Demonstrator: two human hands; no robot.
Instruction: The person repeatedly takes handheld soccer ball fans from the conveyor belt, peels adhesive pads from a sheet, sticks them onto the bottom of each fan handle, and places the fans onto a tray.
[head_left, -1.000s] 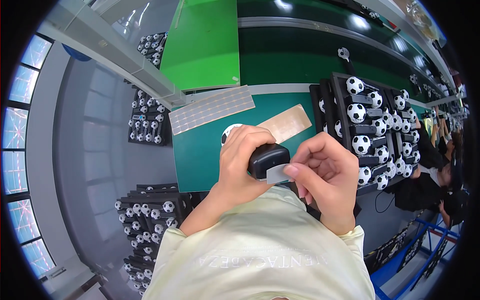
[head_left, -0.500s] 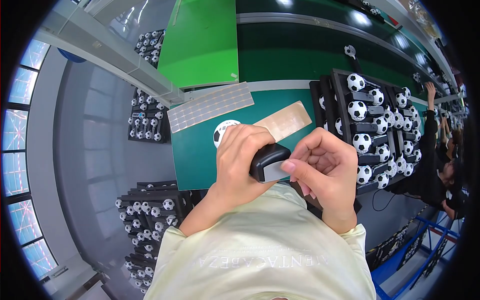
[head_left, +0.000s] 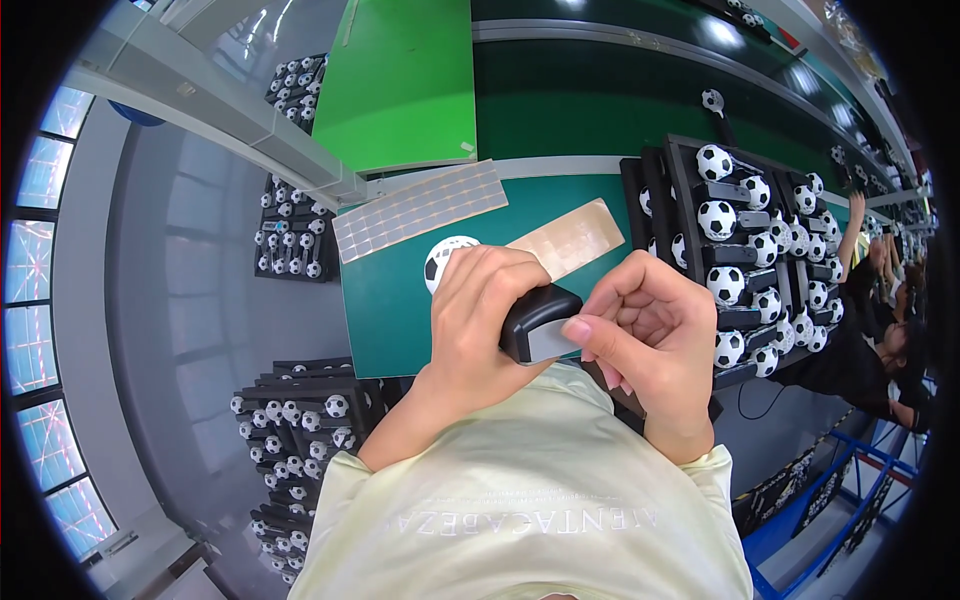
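Observation:
My left hand (head_left: 482, 310) is wrapped around a black handle (head_left: 540, 305), its rounded end tilted up toward me. Beyond my knuckles shows a white-and-black football-patterned head (head_left: 447, 262); the fingers hide whether it joins the handle. A flat grey sticker (head_left: 550, 342) lies against the end face of the handle. My right hand (head_left: 650, 335) pinches the sticker's right edge between thumb and forefinger, the other fingers curled. Past my hands, a sheet of grey stickers (head_left: 422, 212) and a tan backing sheet (head_left: 575, 240) lie on the green table (head_left: 385, 320).
At the right stands a black rack (head_left: 685, 190) of football-headed pieces with black handles. More loaded racks (head_left: 295, 425) stand at the lower left. A bright green board (head_left: 400, 90) is beyond the table, beside a dark green conveyor (head_left: 580, 110). A co-worker (head_left: 860, 340) is at the far right.
My hands, the handle and the sticker hold nearly the same pose. At the far right, the co-worker's raised arm has come lower. The whole view has shifted slightly.

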